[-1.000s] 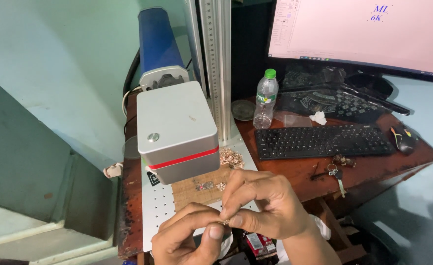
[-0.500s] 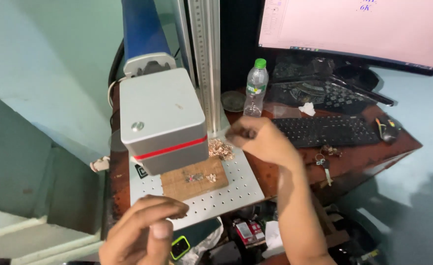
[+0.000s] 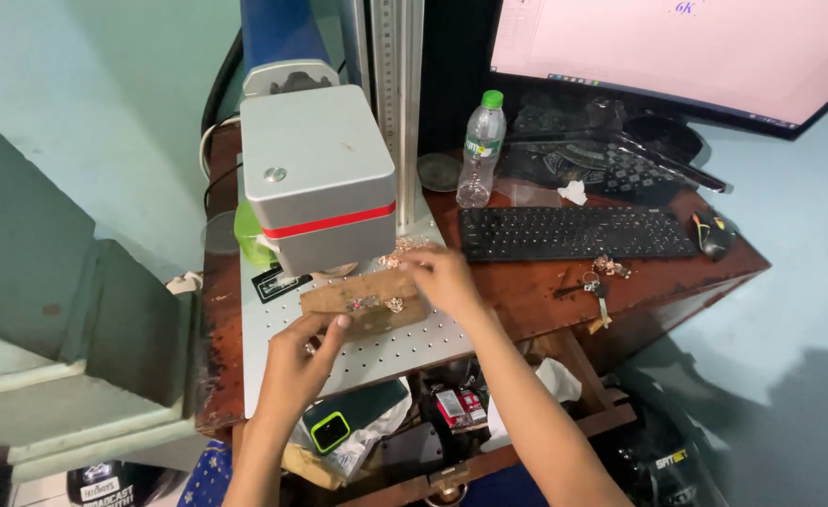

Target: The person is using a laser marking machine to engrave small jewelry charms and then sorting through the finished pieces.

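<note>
Here both hands, the left hand (image 3: pixel 294 361) and right hand (image 3: pixel 440 275), touch the cardboard piece (image 3: pixel 362 302).

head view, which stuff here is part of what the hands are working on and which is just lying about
In use:
left hand
right hand
brown board
small metal pieces on it
perforated plate
grey machine head

Lying about:
water bottle
keyboard
mouse
keys
monitor
</note>
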